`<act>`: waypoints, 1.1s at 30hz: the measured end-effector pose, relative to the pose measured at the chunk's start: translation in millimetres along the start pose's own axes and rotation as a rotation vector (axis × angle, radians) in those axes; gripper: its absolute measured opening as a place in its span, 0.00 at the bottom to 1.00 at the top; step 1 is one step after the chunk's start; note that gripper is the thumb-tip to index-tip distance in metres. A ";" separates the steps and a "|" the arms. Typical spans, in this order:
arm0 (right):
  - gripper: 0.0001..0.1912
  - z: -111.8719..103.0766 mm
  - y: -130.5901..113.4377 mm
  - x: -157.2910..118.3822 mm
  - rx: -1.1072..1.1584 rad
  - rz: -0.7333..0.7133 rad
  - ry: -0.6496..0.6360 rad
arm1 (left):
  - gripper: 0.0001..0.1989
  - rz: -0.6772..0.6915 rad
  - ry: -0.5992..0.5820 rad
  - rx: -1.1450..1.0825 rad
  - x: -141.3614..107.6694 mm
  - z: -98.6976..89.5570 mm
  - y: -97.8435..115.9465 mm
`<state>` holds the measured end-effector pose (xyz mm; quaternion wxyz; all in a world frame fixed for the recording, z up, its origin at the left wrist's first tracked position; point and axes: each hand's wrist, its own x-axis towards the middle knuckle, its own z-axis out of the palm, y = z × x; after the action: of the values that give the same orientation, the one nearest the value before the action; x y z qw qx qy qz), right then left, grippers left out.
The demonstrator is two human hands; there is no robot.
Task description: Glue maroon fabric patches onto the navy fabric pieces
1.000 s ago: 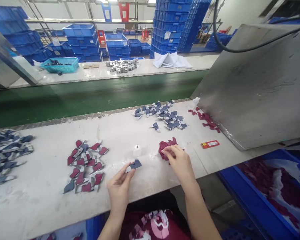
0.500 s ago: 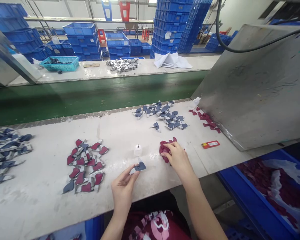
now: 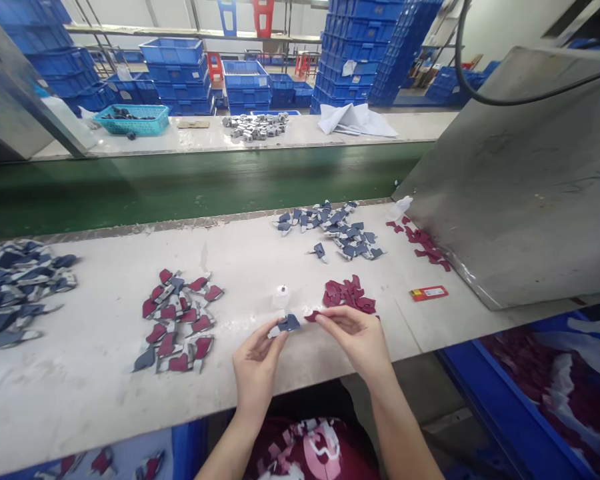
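My left hand (image 3: pixel 257 360) pinches a small grey-and-navy plastic part (image 3: pixel 289 323) above the near side of the table. Close to its right, my right hand (image 3: pixel 355 337) holds a small maroon piece (image 3: pixel 312 316) between thumb and fingertips; the two pieces are apart. Just behind my right hand lies a pile of loose maroon pieces (image 3: pixel 347 293). A small white block with a dark pin on top (image 3: pixel 281 297) stands beyond my left hand. To the left lies a group of grey parts with maroon pieces on them (image 3: pixel 173 327).
Navy-and-grey parts lie in a heap (image 3: pixel 335 230) at the back and another (image 3: pixel 20 287) at far left. A red-and-yellow packet (image 3: pixel 429 293) lies at right, by a slanted metal panel (image 3: pixel 525 180). A blue bin (image 3: pixel 510 400) with maroon pieces stands below right.
My right hand has drawn back from the maroon pile toward my left hand, now with one maroon piece. My left hand keeps hold of the grey-and-navy part. The view has shifted slightly.
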<state>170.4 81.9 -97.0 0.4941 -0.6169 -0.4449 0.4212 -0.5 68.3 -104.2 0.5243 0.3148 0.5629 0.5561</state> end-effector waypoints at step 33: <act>0.04 41.8 -20.9 -47.7 -0.138 -0.347 0.178 | 0.16 -0.117 0.002 -0.105 -11.6 2.7 13.5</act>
<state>115.6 48.1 -79.2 0.5533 -0.5980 -0.5270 0.2422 1.9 60.6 -88.1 0.5710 0.2528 0.5512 0.5533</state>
